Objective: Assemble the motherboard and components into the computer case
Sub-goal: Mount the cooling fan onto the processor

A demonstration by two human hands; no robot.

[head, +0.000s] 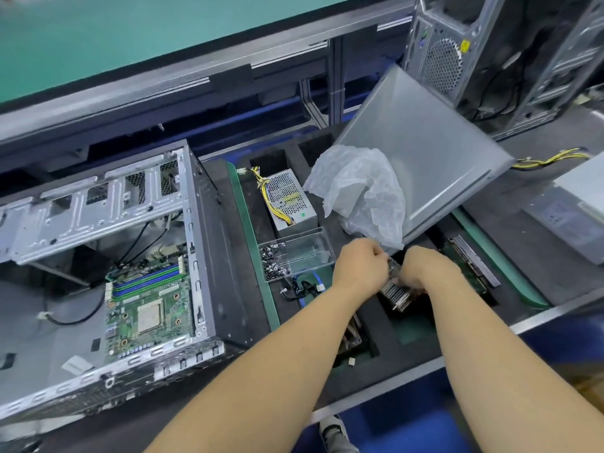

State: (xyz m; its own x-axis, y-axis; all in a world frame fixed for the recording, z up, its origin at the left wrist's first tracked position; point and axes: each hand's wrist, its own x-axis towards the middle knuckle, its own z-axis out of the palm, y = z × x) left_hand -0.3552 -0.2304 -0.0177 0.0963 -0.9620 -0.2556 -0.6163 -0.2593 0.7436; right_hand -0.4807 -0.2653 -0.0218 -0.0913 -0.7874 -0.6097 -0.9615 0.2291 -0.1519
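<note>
Both hands, left (359, 268) and right (425, 269), grip a finned heatsink (397, 294) over the foam tray (405, 348); the open case (202, 256) with motherboard (148, 308) lies left.

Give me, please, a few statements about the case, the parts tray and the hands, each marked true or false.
1. The motherboard already lies inside the open computer case. True.
2. Both hands grip the finned heatsink. True: the left hand and right hand hold it together.
3. The clear box holding screws sits inside the case. False: it sits on the foam tray right of the case.
4. The power supply has blue cables. False: its cables are yellow and black.
</note>
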